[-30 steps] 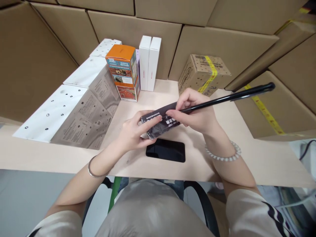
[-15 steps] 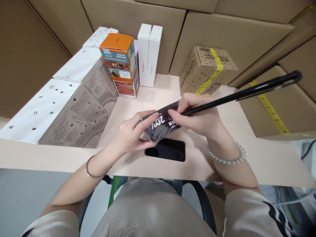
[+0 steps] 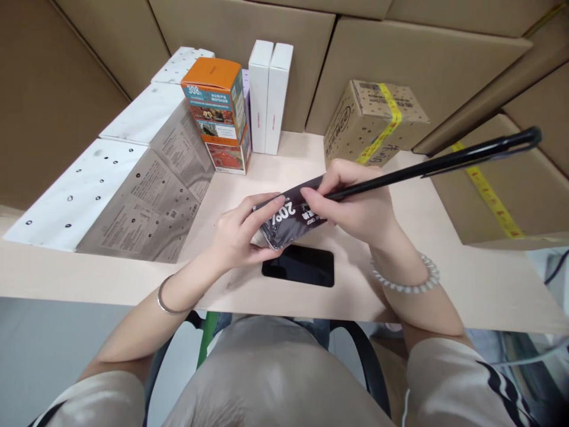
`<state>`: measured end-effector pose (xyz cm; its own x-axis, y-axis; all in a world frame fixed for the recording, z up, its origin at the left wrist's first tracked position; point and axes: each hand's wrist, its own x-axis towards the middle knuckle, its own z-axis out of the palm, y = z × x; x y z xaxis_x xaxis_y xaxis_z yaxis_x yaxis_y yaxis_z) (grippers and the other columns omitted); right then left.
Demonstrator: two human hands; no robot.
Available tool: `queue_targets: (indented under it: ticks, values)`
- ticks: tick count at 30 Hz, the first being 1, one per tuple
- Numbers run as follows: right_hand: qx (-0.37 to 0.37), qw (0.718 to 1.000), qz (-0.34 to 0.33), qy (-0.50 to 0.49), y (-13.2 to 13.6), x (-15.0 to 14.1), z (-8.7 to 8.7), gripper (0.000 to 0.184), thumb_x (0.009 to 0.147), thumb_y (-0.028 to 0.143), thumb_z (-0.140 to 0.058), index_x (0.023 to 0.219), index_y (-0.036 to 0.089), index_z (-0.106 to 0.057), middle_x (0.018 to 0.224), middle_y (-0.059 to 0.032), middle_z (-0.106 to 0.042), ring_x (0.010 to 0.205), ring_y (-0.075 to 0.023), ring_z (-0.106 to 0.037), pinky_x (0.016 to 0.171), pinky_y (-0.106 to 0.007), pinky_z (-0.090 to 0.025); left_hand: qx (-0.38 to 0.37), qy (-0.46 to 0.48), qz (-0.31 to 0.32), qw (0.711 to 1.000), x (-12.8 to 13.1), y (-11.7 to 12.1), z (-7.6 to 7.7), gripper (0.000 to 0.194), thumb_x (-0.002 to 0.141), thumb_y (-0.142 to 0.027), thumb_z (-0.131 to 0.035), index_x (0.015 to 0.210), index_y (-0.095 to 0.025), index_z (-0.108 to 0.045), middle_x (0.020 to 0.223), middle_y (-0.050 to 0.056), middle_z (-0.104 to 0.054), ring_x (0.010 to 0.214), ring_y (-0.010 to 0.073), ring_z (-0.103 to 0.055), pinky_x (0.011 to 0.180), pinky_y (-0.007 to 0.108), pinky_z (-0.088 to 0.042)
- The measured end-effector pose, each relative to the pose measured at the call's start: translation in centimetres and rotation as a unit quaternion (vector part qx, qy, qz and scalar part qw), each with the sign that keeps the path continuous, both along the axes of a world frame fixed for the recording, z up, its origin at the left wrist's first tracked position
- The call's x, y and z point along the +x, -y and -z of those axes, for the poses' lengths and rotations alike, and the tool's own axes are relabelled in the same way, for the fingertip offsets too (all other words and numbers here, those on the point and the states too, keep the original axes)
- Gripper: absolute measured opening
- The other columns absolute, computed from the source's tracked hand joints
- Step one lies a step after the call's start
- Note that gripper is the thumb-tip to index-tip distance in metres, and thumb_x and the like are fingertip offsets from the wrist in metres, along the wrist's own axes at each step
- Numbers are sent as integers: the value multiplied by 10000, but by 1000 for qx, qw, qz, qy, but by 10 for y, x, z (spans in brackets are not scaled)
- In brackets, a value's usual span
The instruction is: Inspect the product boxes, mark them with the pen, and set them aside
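Note:
My left hand (image 3: 240,231) is closed on the left end of a dark oat crisp packet (image 3: 288,220), fingers on top and thumb below. White print with "20%" shows on its shiny wrapper. My right hand (image 3: 355,198) is closed around a black pen (image 3: 427,169), whose clip end points up to the right. Thumb and forefinger of that hand meet at the packet's upper right part, and the pen's tip is hidden there. Below the packet a black phone (image 3: 306,267) lies flat on the table, partly under my left hand.
White boxes with grey printed sides (image 3: 137,201) line the left. Behind stand an orange box (image 3: 213,98) on another box, and two slim white boxes (image 3: 269,98). A taped carton (image 3: 376,121) stands back right, a larger carton (image 3: 502,184) farther right. Cardboard walls enclose the table (image 3: 471,284).
The view has tilted down slightly since a second ago. My left forefinger has drawn back, uncovering the "20%" print. Both hands keep their hold on the packet and pen.

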<state>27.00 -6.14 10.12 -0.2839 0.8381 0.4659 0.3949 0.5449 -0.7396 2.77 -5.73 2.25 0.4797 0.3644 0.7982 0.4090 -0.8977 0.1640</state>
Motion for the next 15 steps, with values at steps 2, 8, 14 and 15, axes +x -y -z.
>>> queue_targets:
  ticks: [2, 8, 14, 15]
  values:
    - [-3, 1000, 10, -6, 0, -2, -1, 452, 941, 467, -796, 637, 252, -541, 570, 61, -557, 538, -109, -489, 526, -280, -388, -6, 1, -3, 1000, 0, 0, 0, 755, 964, -516, -775, 1605, -234, -494, 1344, 138, -752, 1158, 263, -815, 876, 310, -700]
    - [-63, 993, 8, -101, 1, 11, -13, 540, 912, 548, -822, 602, 268, -479, 441, 95, -448, 369, -77, -357, 388, -263, -254, -16, 8, -8, 1000, -1, -5, 2, 751, 978, -516, -761, 1622, -266, -467, 1348, 126, -724, 1160, 266, -793, 889, 326, -681]
    - [-205, 967, 149, -8, 4, 54, -4, 628, 1043, 643, -606, 562, 259, -480, 437, 53, -427, 391, -92, -359, 439, -283, -267, -24, 30, -33, 999, -2, -9, 3, 566, 1016, -449, -726, 1537, -298, -563, 1340, 120, -691, 1185, 264, -753, 924, 349, -644]
    - [-223, 956, 189, 40, 6, 58, 3, 620, 1048, 616, -598, 558, 256, -474, 450, 39, -456, 426, -105, -404, 482, -290, -305, -24, 31, -41, 998, -2, -8, 3, 518, 1016, -432, -724, 1501, -299, -597, 1338, 117, -691, 1178, 262, -751, 929, 353, -640]
